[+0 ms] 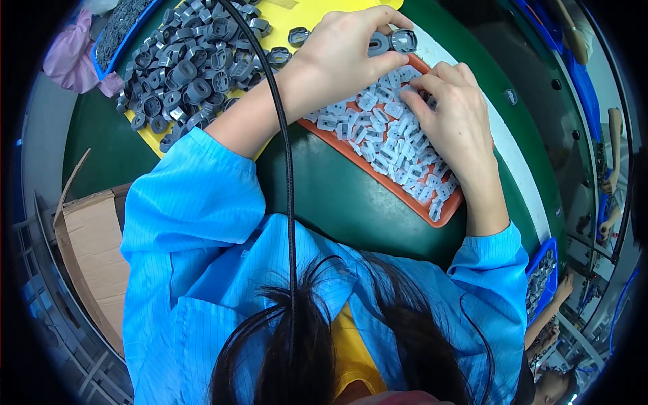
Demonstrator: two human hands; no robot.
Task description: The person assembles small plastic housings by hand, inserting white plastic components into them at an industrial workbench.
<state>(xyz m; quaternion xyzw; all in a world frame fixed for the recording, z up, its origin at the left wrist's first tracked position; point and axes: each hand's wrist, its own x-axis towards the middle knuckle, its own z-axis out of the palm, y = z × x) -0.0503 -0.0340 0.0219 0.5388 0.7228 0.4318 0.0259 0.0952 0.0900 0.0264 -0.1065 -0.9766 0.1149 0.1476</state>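
My left hand [331, 64] is closed on grey plastic housings [403, 41], held between thumb and fingers at the far end of an orange tray [451, 207]. Two rounded housings show side by side at its fingertips. In the tray lie many small translucent white rubber pads [398, 152]. My right hand [459, 115] reaches in over them from the right, thumb and fingers curled together in a pinch. Whatever sits between those fingertips is hidden. Left of my left forearm, a heap of grey housings [192, 71] covers part of a yellow sheet [314, 12].
A black cable [287, 169] hangs across the view. The green table [324, 182] carries a white strip [520, 169]. Blue bins stand at far left [101, 67] and right [552, 270]. A cardboard box [94, 250] is at left; other people's arms [611, 155] show at right.
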